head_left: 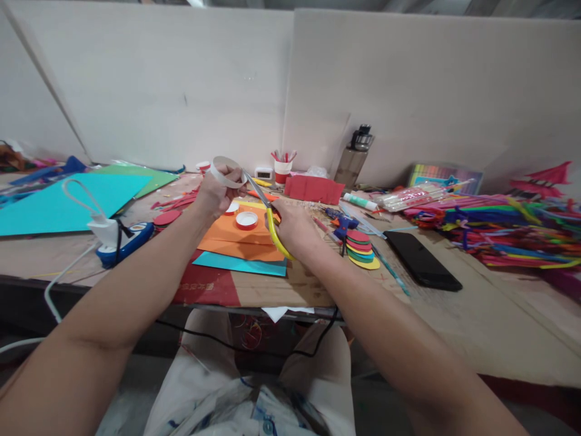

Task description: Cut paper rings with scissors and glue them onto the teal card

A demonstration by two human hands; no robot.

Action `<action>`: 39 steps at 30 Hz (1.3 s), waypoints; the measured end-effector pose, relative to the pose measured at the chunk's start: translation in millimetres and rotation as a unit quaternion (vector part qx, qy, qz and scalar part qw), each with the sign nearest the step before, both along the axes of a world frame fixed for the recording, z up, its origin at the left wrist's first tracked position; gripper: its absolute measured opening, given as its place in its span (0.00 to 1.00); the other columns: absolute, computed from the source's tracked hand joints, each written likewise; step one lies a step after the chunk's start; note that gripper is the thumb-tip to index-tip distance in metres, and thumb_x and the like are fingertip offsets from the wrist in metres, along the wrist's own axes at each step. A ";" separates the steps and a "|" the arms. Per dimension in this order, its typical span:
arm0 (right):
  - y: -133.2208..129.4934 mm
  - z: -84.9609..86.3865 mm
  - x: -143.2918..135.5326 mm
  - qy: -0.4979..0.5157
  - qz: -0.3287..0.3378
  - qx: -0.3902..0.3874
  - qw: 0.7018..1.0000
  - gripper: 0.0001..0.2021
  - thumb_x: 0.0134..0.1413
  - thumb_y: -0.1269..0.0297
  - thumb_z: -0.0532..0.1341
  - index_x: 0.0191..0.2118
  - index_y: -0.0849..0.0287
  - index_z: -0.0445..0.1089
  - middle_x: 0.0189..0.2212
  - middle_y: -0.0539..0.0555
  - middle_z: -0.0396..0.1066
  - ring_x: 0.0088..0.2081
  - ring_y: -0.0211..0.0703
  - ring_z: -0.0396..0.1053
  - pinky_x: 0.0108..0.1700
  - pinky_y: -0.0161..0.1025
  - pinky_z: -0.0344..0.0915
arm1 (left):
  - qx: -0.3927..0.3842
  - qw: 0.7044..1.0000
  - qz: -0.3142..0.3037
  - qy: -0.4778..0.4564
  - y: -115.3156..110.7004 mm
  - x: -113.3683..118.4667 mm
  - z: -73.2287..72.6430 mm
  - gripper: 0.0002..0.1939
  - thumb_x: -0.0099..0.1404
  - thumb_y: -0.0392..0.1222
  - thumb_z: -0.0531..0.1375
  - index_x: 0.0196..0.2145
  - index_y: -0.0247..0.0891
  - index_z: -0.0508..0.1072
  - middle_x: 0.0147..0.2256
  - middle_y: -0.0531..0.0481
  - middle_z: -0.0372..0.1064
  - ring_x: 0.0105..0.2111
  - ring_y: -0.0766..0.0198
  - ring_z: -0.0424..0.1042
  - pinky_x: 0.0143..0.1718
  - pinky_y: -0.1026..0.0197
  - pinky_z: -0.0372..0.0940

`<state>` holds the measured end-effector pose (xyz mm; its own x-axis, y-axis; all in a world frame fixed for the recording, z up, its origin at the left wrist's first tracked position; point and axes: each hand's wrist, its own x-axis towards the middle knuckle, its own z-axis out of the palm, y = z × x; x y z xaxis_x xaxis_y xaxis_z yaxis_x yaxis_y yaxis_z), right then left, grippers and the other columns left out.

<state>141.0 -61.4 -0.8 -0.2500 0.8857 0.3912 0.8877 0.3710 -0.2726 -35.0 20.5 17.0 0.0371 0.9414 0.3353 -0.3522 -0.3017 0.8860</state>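
My left hand (218,192) pinches a thin white ring (222,177), which looks like a band of paper or tape, raised above the table. My right hand (297,225) grips scissors (273,233) by their yellow handles. Their metal blades point up and left, and the tips meet or overlap the ring's right side; whether they touch it I cannot tell. Beneath the hands lie orange sheets (227,239) over a blue sheet (245,264). A shallow round piece (246,220), red outside and white inside, sits on the orange paper, with a similar one partly hidden by my left hand.
Right of my right hand are stacked coloured discs (361,248), a blue glue gun (344,224) and a black phone (422,260). Pipe cleaners (508,230) heap at far right. A bottle (354,160) and a cup of pens (282,169) stand behind. A power strip (124,244) lies left.
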 end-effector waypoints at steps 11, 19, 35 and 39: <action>-1.6 2.7 -0.7 -0.021 -0.009 0.001 1.000 0.16 0.60 0.65 0.51 0.52 0.58 0.68 0.44 0.60 0.75 0.43 0.49 0.71 0.41 0.39 0.62 | 0.016 0.999 -0.037 0.008 4.2 -4.1 -6.7 0.10 0.58 0.36 0.63 0.24 0.34 0.65 0.20 0.53 0.65 0.18 0.70 0.67 0.16 0.70 0.60; -4.5 6.0 -1.4 -0.018 -0.015 -0.012 1.000 0.17 0.60 0.65 0.51 0.52 0.57 0.68 0.42 0.60 0.75 0.42 0.49 0.71 0.40 0.39 0.62 | 0.013 0.999 -0.043 0.027 4.6 -6.6 -6.4 0.11 0.58 0.37 0.64 0.24 0.34 0.65 0.20 0.53 0.66 0.17 0.73 0.65 0.17 0.71 0.60; -3.1 -1.0 -0.4 -0.007 -0.007 0.017 1.000 0.16 0.60 0.63 0.53 0.52 0.56 0.67 0.47 0.59 0.73 0.48 0.49 0.69 0.46 0.40 0.61 | 0.017 1.000 -0.012 0.013 -0.2 -1.6 -3.6 0.12 0.56 0.39 0.66 0.23 0.34 0.66 0.19 0.54 0.66 0.16 0.73 0.65 0.17 0.69 0.61; -1.4 -2.1 0.5 -0.008 -0.006 0.010 1.000 0.16 0.60 0.64 0.52 0.52 0.57 0.67 0.46 0.60 0.73 0.47 0.50 0.69 0.45 0.40 0.62 | 0.009 1.000 -0.024 0.014 -2.1 -0.8 -3.1 0.11 0.56 0.37 0.65 0.22 0.34 0.66 0.19 0.54 0.66 0.16 0.73 0.66 0.17 0.70 0.61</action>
<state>141.5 -62.8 -2.9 -0.2460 0.8803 0.4057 0.8959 0.3663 -0.2515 -35.8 18.4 13.9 0.0920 0.9322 0.3502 -0.3420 -0.3007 0.8903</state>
